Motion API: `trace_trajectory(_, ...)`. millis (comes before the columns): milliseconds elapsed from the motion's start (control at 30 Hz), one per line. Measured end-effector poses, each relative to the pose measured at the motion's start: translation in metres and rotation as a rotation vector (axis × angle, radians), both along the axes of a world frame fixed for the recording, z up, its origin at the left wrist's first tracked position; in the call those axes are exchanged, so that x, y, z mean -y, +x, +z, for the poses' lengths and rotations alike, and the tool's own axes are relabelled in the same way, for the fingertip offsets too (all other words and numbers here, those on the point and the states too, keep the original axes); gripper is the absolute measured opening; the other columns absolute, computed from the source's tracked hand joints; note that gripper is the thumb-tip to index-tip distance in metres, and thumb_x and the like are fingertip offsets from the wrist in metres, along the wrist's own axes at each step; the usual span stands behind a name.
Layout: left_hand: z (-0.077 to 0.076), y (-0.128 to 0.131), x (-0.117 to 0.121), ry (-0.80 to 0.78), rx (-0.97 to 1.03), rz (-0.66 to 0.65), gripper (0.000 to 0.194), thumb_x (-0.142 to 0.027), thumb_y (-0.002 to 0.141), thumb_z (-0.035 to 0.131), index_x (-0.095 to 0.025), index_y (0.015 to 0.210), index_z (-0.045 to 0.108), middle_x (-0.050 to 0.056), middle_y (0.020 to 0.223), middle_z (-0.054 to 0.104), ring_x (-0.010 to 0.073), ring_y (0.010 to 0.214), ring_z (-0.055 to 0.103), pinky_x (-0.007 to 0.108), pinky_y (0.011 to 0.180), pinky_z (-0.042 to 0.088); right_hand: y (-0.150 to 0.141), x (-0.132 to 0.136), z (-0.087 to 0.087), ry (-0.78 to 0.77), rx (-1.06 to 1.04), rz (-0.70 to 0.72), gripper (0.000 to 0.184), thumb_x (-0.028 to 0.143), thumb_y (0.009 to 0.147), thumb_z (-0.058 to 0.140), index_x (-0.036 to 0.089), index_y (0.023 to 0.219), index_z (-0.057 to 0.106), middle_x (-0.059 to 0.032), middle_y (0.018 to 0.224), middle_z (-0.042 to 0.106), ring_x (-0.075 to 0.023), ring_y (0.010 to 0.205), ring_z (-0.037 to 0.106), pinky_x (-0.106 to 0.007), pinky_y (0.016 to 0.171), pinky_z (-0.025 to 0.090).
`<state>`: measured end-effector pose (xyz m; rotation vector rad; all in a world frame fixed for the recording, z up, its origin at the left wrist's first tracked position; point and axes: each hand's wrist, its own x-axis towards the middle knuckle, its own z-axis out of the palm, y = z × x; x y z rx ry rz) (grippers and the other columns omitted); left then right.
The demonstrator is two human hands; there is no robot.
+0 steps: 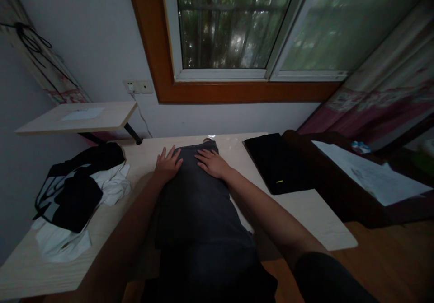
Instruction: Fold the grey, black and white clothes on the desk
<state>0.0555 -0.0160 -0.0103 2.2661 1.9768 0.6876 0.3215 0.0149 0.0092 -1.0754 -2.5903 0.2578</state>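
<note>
A dark grey garment (198, 194), long and laid in a narrow strip, stretches from the far part of the table toward my body. Its kind I cannot make out for certain. My left hand (167, 164) lies flat across its far left edge, fingers spread, part on the cloth. On the far right part of the same cloth rests my right hand (213, 163), palm down with fingers apart. Neither hand grips anything. The near end of the cloth merges with dark clothing at the bottom of the view.
Black and white clothes (79, 194) lie heaped on the table's left. A folded black garment (281, 165) with a small yellow mark is at the right. A raised shelf (50, 118) stands at the back left. Beyond the pale table (325, 217) is dark furniture holding a sheet (369, 172).
</note>
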Motion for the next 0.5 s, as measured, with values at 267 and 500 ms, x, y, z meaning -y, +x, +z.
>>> trace_trajectory(267, -0.002, -0.002, -0.005, -0.085, -0.039, 0.083, 0.063, -0.055, 0.099, 0.045, -0.026, 0.155, 0.045, 0.014, 0.163, 0.041, 0.0450, 0.154, 0.023, 0.065, 0.121, 0.020, 0.012, -0.031, -0.014, -0.044, -0.034, -0.251, 0.049, 0.045, 0.107, 0.042, 0.025, 0.151, 0.052, -0.0105, 0.165, 0.037, -0.0304, 0.153, 0.033, -0.062, 0.123, 0.022)
trace_trajectory(500, -0.001, -0.007, -0.001, -0.061, 0.012, 0.054, 0.059, -0.049, 0.100, 0.045, -0.026, 0.155, 0.045, 0.012, 0.159, 0.047, 0.0393, 0.151, 0.033, 0.062, 0.122, 0.020, 0.035, -0.020, -0.018, 0.010, -0.347, -0.389, 0.044, 0.041, 0.106, 0.040, 0.020, 0.134, 0.067, -0.0122, 0.151, 0.055, -0.0261, 0.138, 0.051, -0.045, 0.119, 0.037)
